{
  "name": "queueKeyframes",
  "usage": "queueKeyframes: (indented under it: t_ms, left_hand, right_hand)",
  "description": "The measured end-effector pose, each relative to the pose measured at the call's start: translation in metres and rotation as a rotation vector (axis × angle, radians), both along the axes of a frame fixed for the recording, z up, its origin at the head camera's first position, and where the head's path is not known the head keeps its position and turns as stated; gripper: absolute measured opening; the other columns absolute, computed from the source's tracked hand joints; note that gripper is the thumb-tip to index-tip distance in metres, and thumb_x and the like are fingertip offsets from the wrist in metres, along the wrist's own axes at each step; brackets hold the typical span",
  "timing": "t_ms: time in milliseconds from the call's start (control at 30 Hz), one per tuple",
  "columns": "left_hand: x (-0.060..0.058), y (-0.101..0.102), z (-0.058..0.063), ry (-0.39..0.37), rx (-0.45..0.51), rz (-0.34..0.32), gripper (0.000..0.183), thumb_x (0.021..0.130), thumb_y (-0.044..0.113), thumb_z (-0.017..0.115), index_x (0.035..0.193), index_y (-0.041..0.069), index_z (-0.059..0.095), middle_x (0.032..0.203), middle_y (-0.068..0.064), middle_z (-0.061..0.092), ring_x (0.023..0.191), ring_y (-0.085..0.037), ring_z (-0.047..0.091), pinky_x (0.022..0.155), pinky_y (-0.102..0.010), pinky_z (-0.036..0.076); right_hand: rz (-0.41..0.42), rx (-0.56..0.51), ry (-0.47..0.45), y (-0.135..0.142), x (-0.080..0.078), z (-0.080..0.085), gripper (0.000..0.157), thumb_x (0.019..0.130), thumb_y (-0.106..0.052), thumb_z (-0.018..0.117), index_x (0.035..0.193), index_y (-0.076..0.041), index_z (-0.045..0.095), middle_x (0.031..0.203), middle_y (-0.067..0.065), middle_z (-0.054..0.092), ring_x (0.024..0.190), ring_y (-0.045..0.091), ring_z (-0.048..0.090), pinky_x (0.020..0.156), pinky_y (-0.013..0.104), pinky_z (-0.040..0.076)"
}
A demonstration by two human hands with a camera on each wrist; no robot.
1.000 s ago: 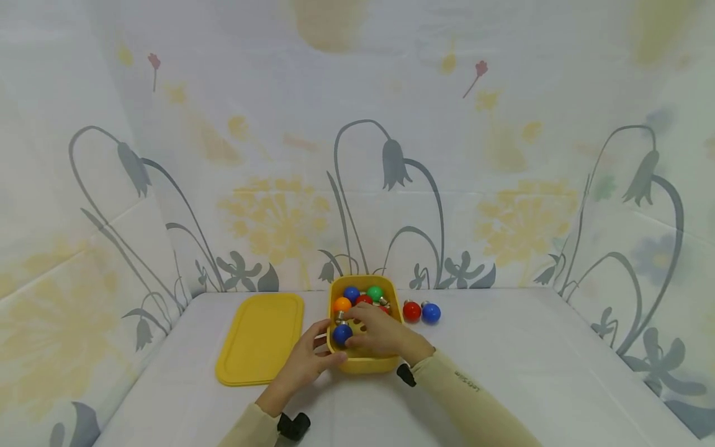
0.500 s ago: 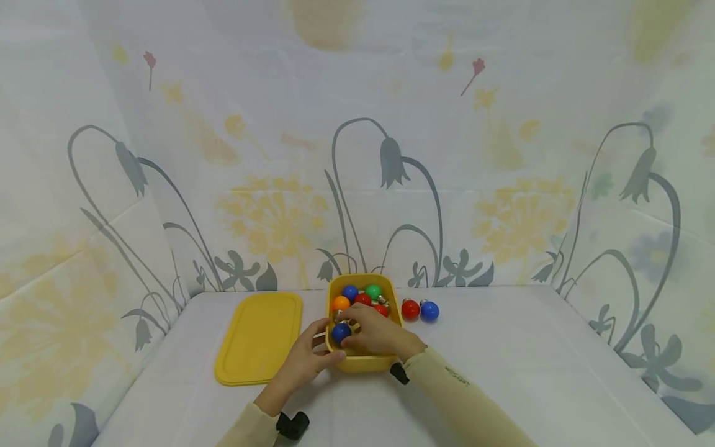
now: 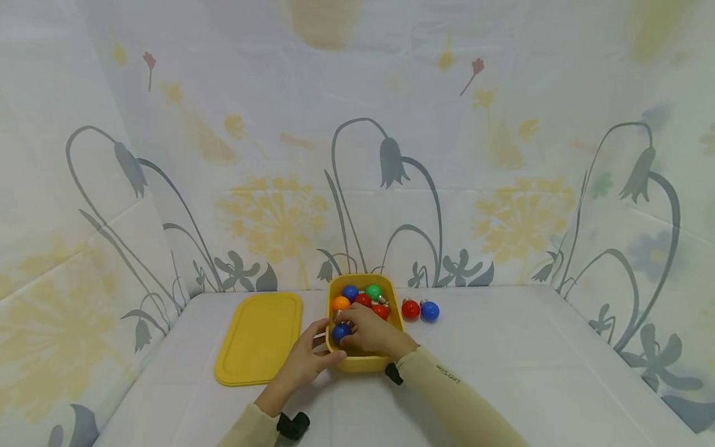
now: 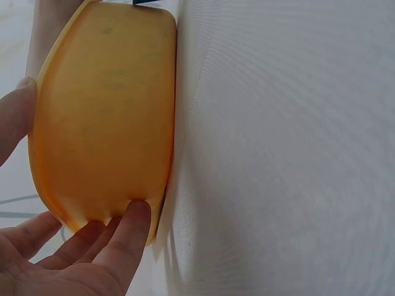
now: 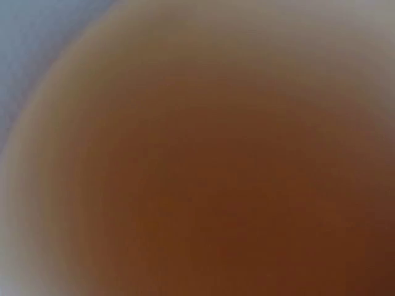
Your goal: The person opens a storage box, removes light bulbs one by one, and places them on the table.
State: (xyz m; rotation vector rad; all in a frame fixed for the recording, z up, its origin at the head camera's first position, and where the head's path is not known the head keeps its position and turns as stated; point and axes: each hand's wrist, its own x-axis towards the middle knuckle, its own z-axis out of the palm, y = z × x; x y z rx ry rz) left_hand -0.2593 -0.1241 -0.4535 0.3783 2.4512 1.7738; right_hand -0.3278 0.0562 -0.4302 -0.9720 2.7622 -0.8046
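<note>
A deep yellow plastic container [image 3: 365, 365] stands on the white tabletop with several coloured light bulbs inside. My left hand [image 3: 306, 361] grips its near left corner, thumb on the near rim and fingers along the left side. In the left wrist view, those fingers [image 4: 133, 237] press against the container wall [image 4: 105, 123]. My right hand [image 3: 373, 330] reaches inside and pinches a dark blue bulb [image 3: 341, 333] at the near left; its fingertips are partly hidden. Behind it lie an orange bulb [image 3: 341, 303], a green bulb [image 3: 373, 291], another blue bulb [image 3: 350, 293] and red bulbs [image 3: 363, 300].
A flat yellow lid [image 3: 259, 339] lies left of the container. One red bulb [image 3: 410, 310] and one blue bulb [image 3: 429, 311] sit outside, by the right wall. Flower-patterned cloth rises behind. A blurred brown surface fills most of the right wrist view.
My right wrist and forearm have swung slightly to the left, while the fingers stay at the dark blue bulb. The left hand keeps its place on the container.
</note>
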Motion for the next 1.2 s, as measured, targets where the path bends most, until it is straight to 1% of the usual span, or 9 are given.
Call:
queueKeyframes:
  t_ms: [200,400,467,700,800,867,967,1100,1200]
  left_hand:
    - [-0.001,0.000,-0.001,0.022,0.015,-0.006,0.081,0.077,0.032,0.071,0.140,0.008,0.027,0.134,-0.018,0.035,0.120,-0.036,0.041,0.087,-0.036,0.047]
    - [0.000,0.001,0.000,0.015,0.036,-0.014,0.078,0.078,0.027,0.070,0.139,0.006,0.026,0.135,-0.021,0.034,0.119,-0.038,0.042,0.087,-0.036,0.047]
    - [0.002,0.001,0.004,0.009,0.050,-0.022,0.079,0.078,0.026,0.071,0.139,0.004,0.026,0.135,-0.023,0.034,0.119,-0.040,0.041,0.087,-0.037,0.047]
    - [0.017,0.003,0.026,0.007,0.063,-0.035,0.084,0.075,0.031,0.073,0.138,-0.001,0.026,0.133,-0.027,0.033,0.119,-0.043,0.039,0.088,-0.038,0.046]
    - [0.020,0.004,0.030,0.011,0.072,-0.040,0.083,0.075,0.030,0.073,0.137,-0.001,0.026,0.133,-0.028,0.033,0.119,-0.043,0.039,0.088,-0.037,0.046]
    - [0.020,0.005,0.031,0.008,0.087,-0.045,0.083,0.075,0.029,0.073,0.137,-0.001,0.026,0.133,-0.028,0.032,0.119,-0.044,0.039,0.088,-0.036,0.046]
    - [0.020,0.005,0.031,0.002,0.099,-0.047,0.084,0.075,0.029,0.073,0.138,-0.001,0.026,0.134,-0.028,0.031,0.119,-0.044,0.038,0.088,-0.036,0.046]
    - [0.019,0.004,0.029,0.001,0.087,-0.041,0.084,0.075,0.029,0.073,0.138,0.000,0.026,0.133,-0.028,0.032,0.119,-0.043,0.038,0.088,-0.036,0.046]
    - [0.019,0.005,0.028,0.003,0.091,-0.044,0.084,0.075,0.028,0.073,0.138,-0.001,0.026,0.132,-0.028,0.033,0.119,-0.044,0.039,0.088,-0.036,0.046]
  right_hand:
    - [-0.060,-0.001,-0.019,-0.001,-0.001,0.000,0.036,0.077,-0.025,0.072,0.111,-0.021,0.061,0.102,-0.009,0.051,0.092,0.009,0.046,0.089,0.033,0.045]
    - [-0.080,-0.015,-0.029,-0.001,-0.003,-0.002,0.034,0.076,-0.023,0.073,0.108,-0.020,0.060,0.101,-0.010,0.052,0.092,0.010,0.046,0.090,0.034,0.044]
    - [-0.078,-0.020,-0.031,-0.001,-0.003,-0.003,0.034,0.076,-0.023,0.073,0.107,-0.020,0.060,0.102,-0.010,0.052,0.093,0.010,0.046,0.091,0.035,0.044]
    - [-0.069,-0.037,-0.019,0.002,-0.003,-0.002,0.034,0.076,-0.021,0.072,0.109,-0.018,0.061,0.103,-0.009,0.052,0.093,0.011,0.047,0.092,0.037,0.043]
    - [-0.070,-0.051,-0.007,0.004,-0.002,0.000,0.032,0.077,-0.021,0.072,0.107,-0.020,0.061,0.102,-0.010,0.051,0.092,0.011,0.047,0.092,0.037,0.043]
    - [-0.076,-0.058,0.007,0.007,-0.002,0.002,0.031,0.077,-0.022,0.072,0.105,-0.022,0.061,0.102,-0.011,0.051,0.093,0.011,0.047,0.092,0.036,0.042]
    - [-0.105,-0.068,0.017,0.014,-0.001,0.007,0.034,0.077,-0.025,0.072,0.108,-0.024,0.059,0.105,-0.012,0.050,0.096,0.012,0.046,0.094,0.038,0.041]
    - [-0.120,-0.098,0.018,0.025,-0.001,0.015,0.042,0.077,-0.024,0.071,0.115,-0.021,0.056,0.110,-0.010,0.050,0.101,0.014,0.047,0.093,0.039,0.043]
    - [-0.111,-0.106,0.064,0.035,-0.002,0.019,0.043,0.078,-0.022,0.070,0.118,-0.019,0.055,0.114,-0.006,0.050,0.103,0.015,0.048,0.092,0.038,0.044]
